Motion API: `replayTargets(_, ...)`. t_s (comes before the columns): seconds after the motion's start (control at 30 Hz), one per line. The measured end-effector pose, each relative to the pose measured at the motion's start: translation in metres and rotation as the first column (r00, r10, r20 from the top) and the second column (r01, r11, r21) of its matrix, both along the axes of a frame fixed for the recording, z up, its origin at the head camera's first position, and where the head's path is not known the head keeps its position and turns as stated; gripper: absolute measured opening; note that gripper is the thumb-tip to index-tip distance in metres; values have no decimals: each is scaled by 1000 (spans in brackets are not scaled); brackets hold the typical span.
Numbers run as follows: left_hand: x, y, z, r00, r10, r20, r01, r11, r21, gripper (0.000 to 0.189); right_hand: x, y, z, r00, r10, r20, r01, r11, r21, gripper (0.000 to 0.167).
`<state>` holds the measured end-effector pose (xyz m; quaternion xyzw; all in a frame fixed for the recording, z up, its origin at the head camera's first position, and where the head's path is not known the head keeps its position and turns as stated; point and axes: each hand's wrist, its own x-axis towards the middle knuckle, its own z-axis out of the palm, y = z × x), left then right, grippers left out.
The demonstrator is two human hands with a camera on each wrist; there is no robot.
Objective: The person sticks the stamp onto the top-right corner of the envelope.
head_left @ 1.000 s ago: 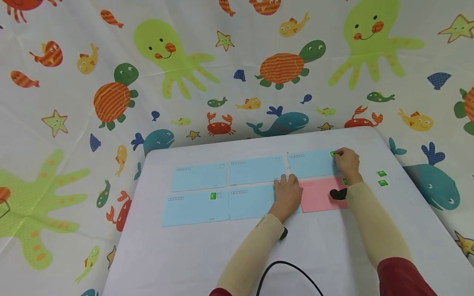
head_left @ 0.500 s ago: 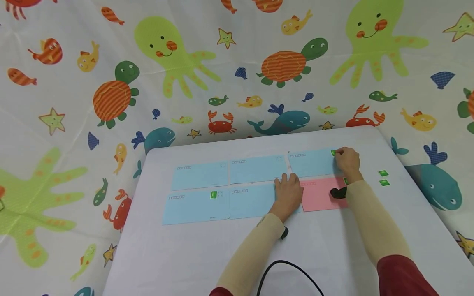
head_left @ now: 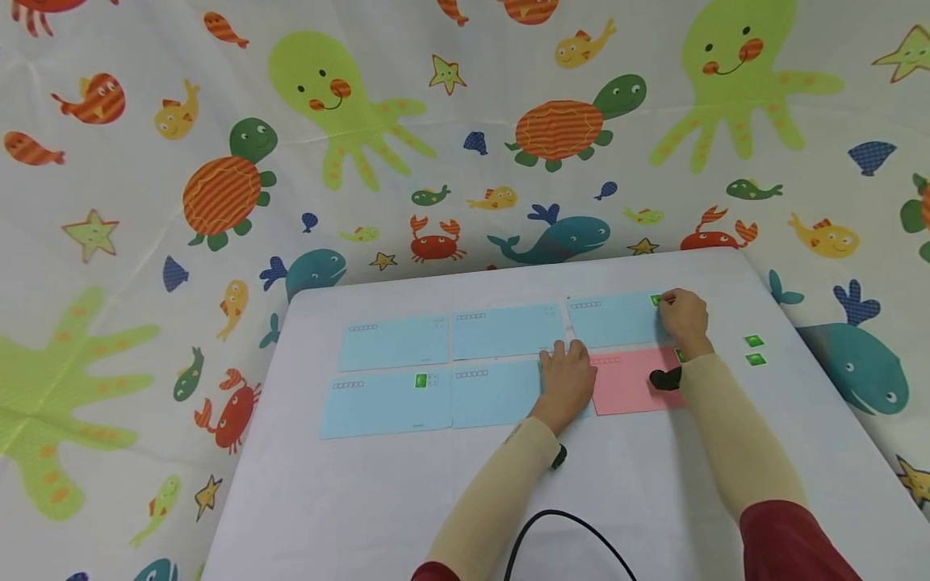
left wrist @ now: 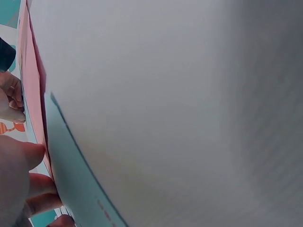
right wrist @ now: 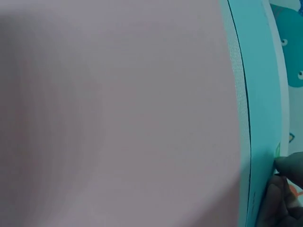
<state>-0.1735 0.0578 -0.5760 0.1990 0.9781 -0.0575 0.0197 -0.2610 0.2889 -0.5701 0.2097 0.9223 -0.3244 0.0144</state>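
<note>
At the far right corner of a blue envelope, my right hand pinches a small green stamp. In the right wrist view the fingertips meet low over the envelope, and only a sliver of the stamp shows. My left hand rests with spread fingers on the lower middle blue envelope, beside the pink envelope. Its fingertips lie near the edge where both envelopes meet, seen in the left wrist view. Another green stamp on the pink envelope is partly hidden by my right arm.
More blue envelopes lie in two rows, including one at the front left bearing a green stamp. Two loose green stamps lie at the right on the white table. A black cable curves at the front. A sea-animal curtain hangs behind.
Both hands stay in nearly the same place. The head view has shifted very slightly; the right fingertips remain at the stamp.
</note>
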Motion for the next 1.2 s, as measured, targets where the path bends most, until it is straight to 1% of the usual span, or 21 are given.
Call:
replayTargets(0.17, 1, 0, 2, 1000, 7, 19, -7, 1000, -6, 48, 2, 0, 0, 1000, -4, -10, 4, 1000, -7, 37)
replayTargets(0.37, -2, 0, 2, 1000, 10, 28, -10, 1000, 2, 49, 4, -1, 2, 999, 12, -38, -14, 998, -58, 37)
replayTargets(0.5, -1, 0, 2, 1000, 9, 29, -9, 1000, 3, 49, 8, 0, 5, 999, 27, -47, -31, 997, -78, 38)
replayTargets(0.7, 3, 0, -2, 1000, 7, 18, -7, 1000, -30, 50, 13, 3, 4, 997, 68, -39, -70, 995, -71, 40)
replayTargets(0.77, 3, 1, -4, 1000, 7, 21, -6, 999, -33, 50, 14, 3, 4, 995, 82, -48, -85, 994, -65, 41)
replayTargets(0.9, 4, 1, -4, 1000, 7, 16, -7, 999, -48, 51, 17, 5, 5, 992, 102, -71, -106, 992, -66, 44)
replayTargets(1.03, 6, 1, -3, 1000, 10, 8, -10, 999, -52, 50, 21, 8, 8, 993, 96, -70, -101, 992, -76, 48)
replayTargets(1.2, 5, 0, -2, 1000, 19, -17, -20, 999, -49, 49, 26, 13, 15, 995, 73, -67, -78, 993, -84, 54)
